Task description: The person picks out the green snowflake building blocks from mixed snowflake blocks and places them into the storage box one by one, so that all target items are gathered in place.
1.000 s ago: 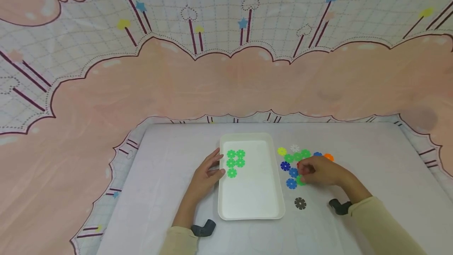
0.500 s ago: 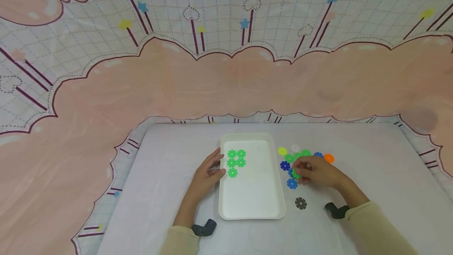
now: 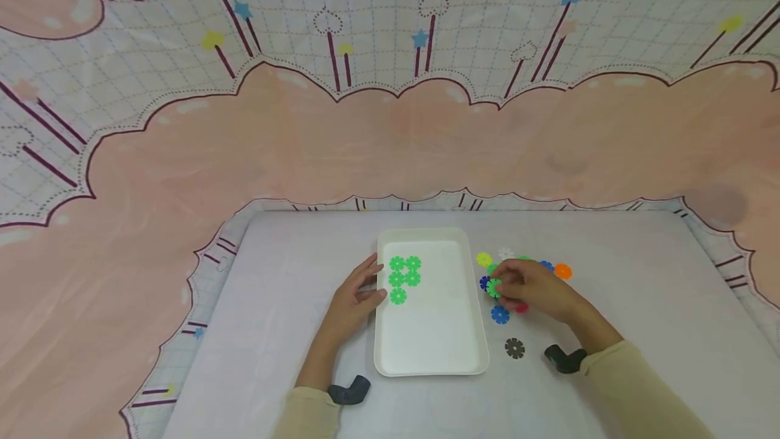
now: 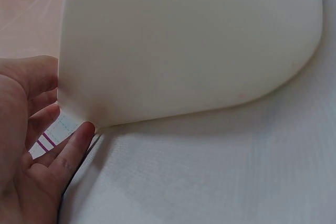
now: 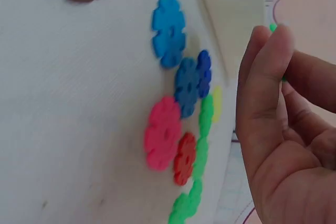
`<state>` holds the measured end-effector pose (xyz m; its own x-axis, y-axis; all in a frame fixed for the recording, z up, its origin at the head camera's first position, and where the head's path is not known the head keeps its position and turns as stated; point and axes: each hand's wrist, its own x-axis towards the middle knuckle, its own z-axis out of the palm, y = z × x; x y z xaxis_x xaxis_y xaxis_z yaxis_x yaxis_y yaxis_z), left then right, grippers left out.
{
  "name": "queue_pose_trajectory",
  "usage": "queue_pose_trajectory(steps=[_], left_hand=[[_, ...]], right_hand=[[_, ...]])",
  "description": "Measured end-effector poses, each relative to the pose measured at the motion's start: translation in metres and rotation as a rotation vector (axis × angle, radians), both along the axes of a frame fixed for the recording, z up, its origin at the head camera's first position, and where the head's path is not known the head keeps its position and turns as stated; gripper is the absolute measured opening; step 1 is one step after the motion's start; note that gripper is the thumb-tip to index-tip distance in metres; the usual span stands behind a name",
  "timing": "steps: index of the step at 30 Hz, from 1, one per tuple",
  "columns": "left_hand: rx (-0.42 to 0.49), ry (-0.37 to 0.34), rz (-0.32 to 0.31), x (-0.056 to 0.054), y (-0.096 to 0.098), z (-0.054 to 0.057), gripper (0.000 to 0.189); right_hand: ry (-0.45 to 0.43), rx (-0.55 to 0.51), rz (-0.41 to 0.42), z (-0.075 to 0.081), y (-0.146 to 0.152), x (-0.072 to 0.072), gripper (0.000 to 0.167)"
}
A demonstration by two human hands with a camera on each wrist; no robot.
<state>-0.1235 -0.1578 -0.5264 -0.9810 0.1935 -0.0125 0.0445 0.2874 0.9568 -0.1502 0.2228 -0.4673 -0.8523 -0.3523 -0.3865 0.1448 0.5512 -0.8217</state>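
A white tray (image 3: 430,358) lies on the table, with several green snowflake-shaped building discs (image 3: 397,279) grouped at its upper left. My left hand (image 3: 353,300) touches the tray's left side with its fingers and thumb; in the left wrist view the fingertips (image 4: 84,129) meet the tray's outer wall. Between thumb and fingers, my right hand (image 3: 533,288) pinches another green snowflake disc (image 3: 493,288) above the scattered pieces, just right of the tray. Only slivers of that disc show in the right wrist view, past the fingers of the right hand (image 5: 289,108).
Loose discs lie right of the tray: yellow (image 3: 484,259), white (image 3: 506,253), orange (image 3: 563,271), light blue (image 3: 500,315), grey-brown (image 3: 514,348), pink (image 5: 163,134), red (image 5: 185,159) and more green (image 5: 199,158). The right hand covers part of this group in the head view.
My right hand has lifted the green disc from the loose pieces and moved a little left toward the tray, uncovering a pink disc. The left hand stays at the tray's side.
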Motion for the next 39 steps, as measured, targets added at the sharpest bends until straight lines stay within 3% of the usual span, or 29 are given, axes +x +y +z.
queue_pose_trajectory(steps=[8,19,26,39], left_hand=[[-0.006,-0.006,0.009,0.000,0.001,0.001,0.051],[-0.007,-0.006,0.022,0.001,0.001,0.001,0.051],[0.000,0.006,0.013,0.000,0.001,0.000,0.051],[0.011,0.009,0.002,-0.002,-0.001,-0.003,0.051]], right_hand=[[0.000,-0.069,-0.088,0.009,-0.022,-0.003,0.029],[0.030,-0.103,-0.087,0.024,-0.054,-0.011,0.026],[-0.065,-0.119,-0.151,0.022,-0.081,-0.018,0.025],[-0.167,-0.113,-0.165,0.011,-0.120,-0.021,0.015]])
